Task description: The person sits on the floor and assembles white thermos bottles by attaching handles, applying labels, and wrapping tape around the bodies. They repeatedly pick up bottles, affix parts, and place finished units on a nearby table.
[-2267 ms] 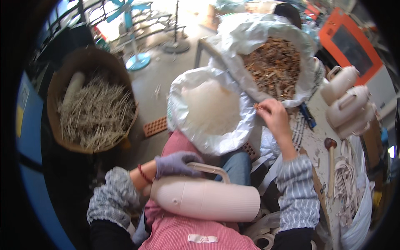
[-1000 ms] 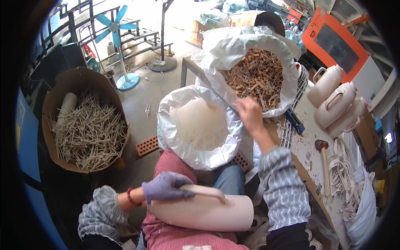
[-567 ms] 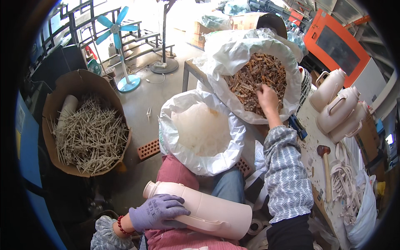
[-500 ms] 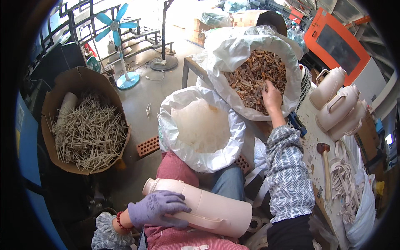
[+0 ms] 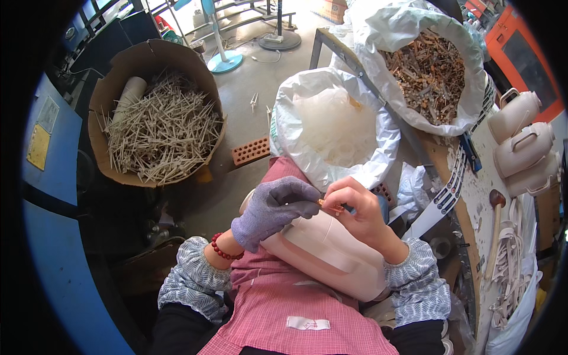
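A worker's right hand, bare, pinched a small copper-coloured piece between thumb and fingers above a pale pink jug. Half a second earlier that hand was reaching into the sack of brown and orange pieces; now it had come back over the lap. The left hand, in a purple glove, had lifted from the jug's side, where it lay spread before. Its thumb and fingers now curled toward the piece's left end, though whether they gripped it could not be told. The jug stayed on its side across the pink apron, its neck end now partly hidden behind the glove. The view had shifted, setting 2 white sacks higher and farther right, the nearer sack filled with whitish, translucent material. At left stood a carton of thin pale sticks, near a perforated brick. At right, 3 more jugs and a mallet rested on the workbench.
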{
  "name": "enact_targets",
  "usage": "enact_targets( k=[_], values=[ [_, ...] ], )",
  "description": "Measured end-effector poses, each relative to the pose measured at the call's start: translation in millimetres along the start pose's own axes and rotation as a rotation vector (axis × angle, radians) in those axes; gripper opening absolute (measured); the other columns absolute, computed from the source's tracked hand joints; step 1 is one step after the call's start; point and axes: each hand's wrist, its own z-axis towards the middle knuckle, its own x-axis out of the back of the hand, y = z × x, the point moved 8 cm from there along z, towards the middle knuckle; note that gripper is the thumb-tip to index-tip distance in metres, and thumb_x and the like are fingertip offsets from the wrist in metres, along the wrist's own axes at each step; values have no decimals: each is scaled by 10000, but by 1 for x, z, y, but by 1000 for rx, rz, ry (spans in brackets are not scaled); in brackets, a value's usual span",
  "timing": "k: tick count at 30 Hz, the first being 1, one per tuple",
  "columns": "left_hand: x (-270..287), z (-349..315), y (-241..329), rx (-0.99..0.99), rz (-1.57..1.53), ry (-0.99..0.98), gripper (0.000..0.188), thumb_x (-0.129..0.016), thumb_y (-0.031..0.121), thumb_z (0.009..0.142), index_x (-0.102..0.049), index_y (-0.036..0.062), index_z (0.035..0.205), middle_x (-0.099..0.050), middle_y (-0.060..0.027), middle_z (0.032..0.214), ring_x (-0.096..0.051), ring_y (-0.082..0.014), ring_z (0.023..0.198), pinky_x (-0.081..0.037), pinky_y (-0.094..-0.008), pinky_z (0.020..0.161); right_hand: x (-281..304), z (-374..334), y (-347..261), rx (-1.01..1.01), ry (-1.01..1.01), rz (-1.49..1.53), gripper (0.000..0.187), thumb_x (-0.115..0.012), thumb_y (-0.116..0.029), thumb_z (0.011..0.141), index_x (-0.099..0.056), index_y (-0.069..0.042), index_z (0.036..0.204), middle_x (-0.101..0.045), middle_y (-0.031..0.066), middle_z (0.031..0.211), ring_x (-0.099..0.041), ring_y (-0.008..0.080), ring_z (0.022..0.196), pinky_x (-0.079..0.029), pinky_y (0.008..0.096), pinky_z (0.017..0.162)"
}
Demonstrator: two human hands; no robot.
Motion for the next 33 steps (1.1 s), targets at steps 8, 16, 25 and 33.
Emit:
enact_targets(
  k=[8, 16, 25, 33],
  values=[
    [-33, -39, 44, -729, 991, -131, 327, -781, 150, 743, -663, 80, 1040, -661, -79, 925, -652, -256, 841, -518, -365, 732, -13, -11, -24, -55, -131, -471, 232, -747, -71, 748, -691, -32, 969, -673, 100, 855, -638, 259, 814, -525, 341, 700],
    [-13, -88, 7, -562, 775, -217, 760, -892, 135, 617, -477, 91, 1253, -526, -188, 1266, -603, -336, 1099, -533, -404, 876, -40, -48, 0, -540, -487, 36, 226, -772, -172, 769, -704, -26, 927, -675, 92, 848, -645, 199, 774, -501, 306, 703],
    [-1, -101, -13, -547, 678, -183, 705, -862, 69, 654, -477, 107, 1243, -459, -209, 1315, -602, -325, 1143, -539, -387, 914, -65, -52, -4, -492, -560, 112, 234, -749, -216, 799, -702, -28, 930, -670, 94, 836, -653, 215, 768, -502, 308, 703],
    [-21, -93, -7, -571, 1025, -398, 587, -747, 202, 680, -591, 101, 1237, -570, -76, 1252, -579, -282, 1087, -455, -423, 928, -56, -47, -24, -260, -483, -72, 342, -727, -304, 779, -673, -37, 986, -651, 105, 852, -635, 269, 798, -501, 362, 710]
  ],
)
